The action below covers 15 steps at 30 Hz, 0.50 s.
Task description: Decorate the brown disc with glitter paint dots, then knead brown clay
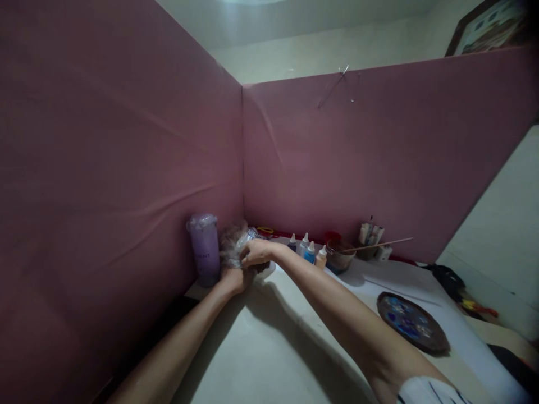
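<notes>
At the far corner of the table both my hands are together at a bundle of crumpled clear plastic [231, 242]. My right hand [257, 251] reaches over from the right, its fingers bent down and closed on the plastic. Just below it is my left hand [236, 278]; its fingers are hidden behind the wrist and the plastic. Something dark shows under my right hand, too covered to name. Close on the left stands a purple tumbler [205, 249] with a clear lid.
Several small paint bottles [309, 252] stand right of my hands. Beyond them are a brown bowl [341, 258] with a long brush [387, 244] across it and a holder of tubes [370, 238]. A paint-smeared palette [412, 322] lies right of my right forearm. Pink panels [362, 163] enclose the table.
</notes>
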Available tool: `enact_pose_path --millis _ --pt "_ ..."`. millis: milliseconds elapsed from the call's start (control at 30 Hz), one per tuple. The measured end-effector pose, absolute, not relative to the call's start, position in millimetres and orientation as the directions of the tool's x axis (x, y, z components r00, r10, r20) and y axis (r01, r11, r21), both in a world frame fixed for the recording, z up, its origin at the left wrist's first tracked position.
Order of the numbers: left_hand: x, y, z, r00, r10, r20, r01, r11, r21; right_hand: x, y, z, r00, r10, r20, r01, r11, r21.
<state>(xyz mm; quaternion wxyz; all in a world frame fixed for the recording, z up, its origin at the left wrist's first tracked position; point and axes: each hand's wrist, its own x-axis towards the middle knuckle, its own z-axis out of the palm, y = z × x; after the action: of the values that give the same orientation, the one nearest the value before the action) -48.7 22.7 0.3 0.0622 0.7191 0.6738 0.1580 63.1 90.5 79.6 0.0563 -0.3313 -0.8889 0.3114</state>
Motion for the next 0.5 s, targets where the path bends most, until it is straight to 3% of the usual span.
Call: enact_pose_path --millis 133,267,333,400,500 --pt "-41.5 -2.2 8.4 0.014 1.000 0.024 0.977 -0.019 0.210 61.1 91.6 67.7 -0.755 0.632 -0.174 0.620 0.602 -0.503" --pt "-36.9 -28.4 18.4 -0.042 0.997 0.064 0.981 0.029 0.190 61.2 94.9 51.5 -0.755 0.626 -0.193 0.625 0.599 -0.500" --pt "-37.9 -28.7 21.7 -0.150 0.978 0.142 0.943 0.098 0.319 62.7 97.6 44.7 -0.763 0.618 -0.189 0.609 0.590 -0.530" --pt "-40.7 -17.8 22.1 -0.265 0.956 0.123 0.848 0.170 0.502 66.3 100.0 41.2 -0.767 0.618 -0.175 0.591 0.571 -0.570" --pt "-44.5 9.6 18.4 -0.327 0.942 0.074 0.805 0.236 0.545 77.1 99.6 42.6 -0.761 0.634 -0.138 0.557 0.531 -0.639"
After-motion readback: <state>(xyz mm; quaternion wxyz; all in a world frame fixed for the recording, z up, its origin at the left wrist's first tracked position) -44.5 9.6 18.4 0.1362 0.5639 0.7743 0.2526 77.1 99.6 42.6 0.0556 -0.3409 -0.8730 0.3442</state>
